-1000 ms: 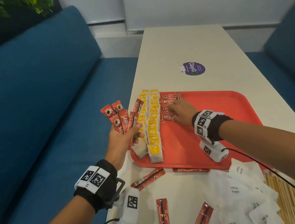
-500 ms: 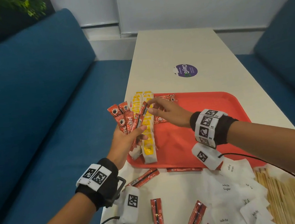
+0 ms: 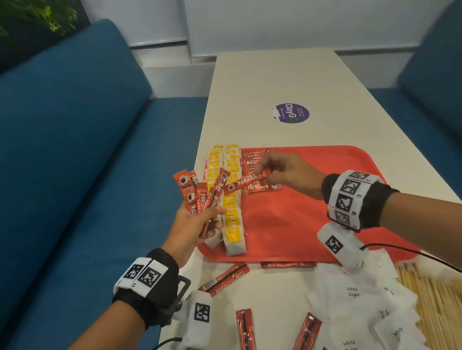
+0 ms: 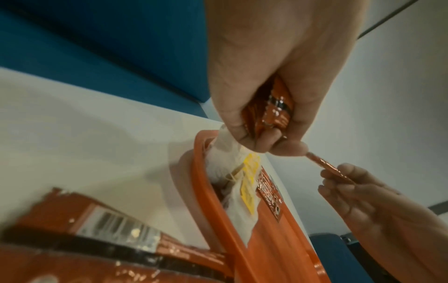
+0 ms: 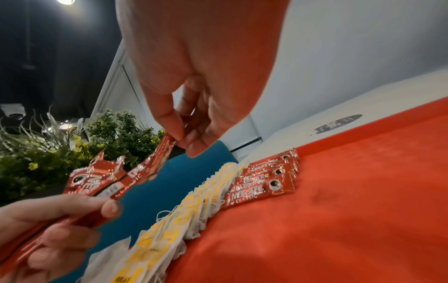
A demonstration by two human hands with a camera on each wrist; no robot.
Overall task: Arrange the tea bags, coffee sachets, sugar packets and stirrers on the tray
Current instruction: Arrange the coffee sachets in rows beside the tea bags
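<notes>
My left hand grips a fan of red coffee sachets just above the tray's left edge. My right hand pinches one coffee sachet by its end, and the other end is close to the fan. Under them lies the red tray, with two rows of yellow tea bags and a row of sachets beside them. The right wrist view shows the pinched sachet, the left hand's fan and the tea bags. In the left wrist view, fingers curl round the bundle.
Loose coffee sachets lie on the white table in front of the tray. White sugar packets are heaped at the near right, with wooden stirrers beyond them. A purple sticker marks the far table. Blue benches flank both sides.
My right hand left the sachets laid on the tray, reached to the left hand's fan, and has drawn one sachet out to the right. The left hand stayed in place.
</notes>
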